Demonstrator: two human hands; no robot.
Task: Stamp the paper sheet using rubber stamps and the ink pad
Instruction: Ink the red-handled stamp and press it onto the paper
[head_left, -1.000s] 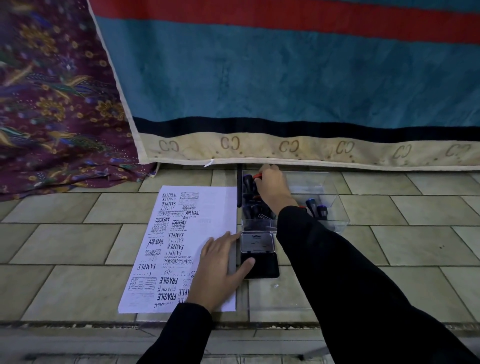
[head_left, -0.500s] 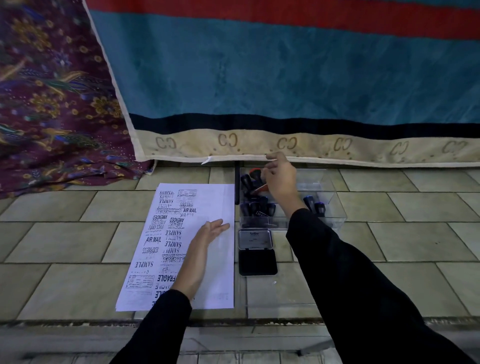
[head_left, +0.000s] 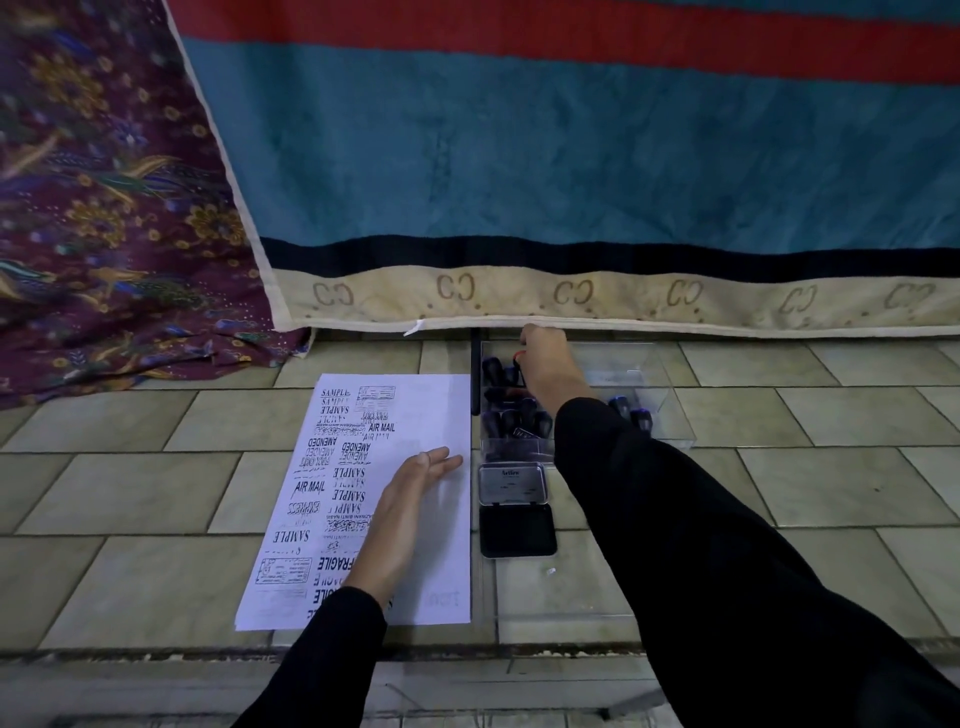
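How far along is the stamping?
Done: left half of the paper sheet is crowded with impressions. In hand: right hand is in the clear box at a red-tipped stamp, grip hidden; left hand rests on the sheet. Left: the blank right strip; the ink pad lies open.

Stamped paper sheet (head_left: 332, 467), open ink pad (head_left: 517, 530), boxed stamps (head_left: 506, 421)

The tiled floor (head_left: 130, 493) carries a paper sheet (head_left: 441, 561), ink pad (head_left: 517, 530) and clear box (head_left: 644, 374).

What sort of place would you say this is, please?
Probably a home, not an office: the paper sheet lies on beige tiles, with a striped blanket and floral cloth behind.
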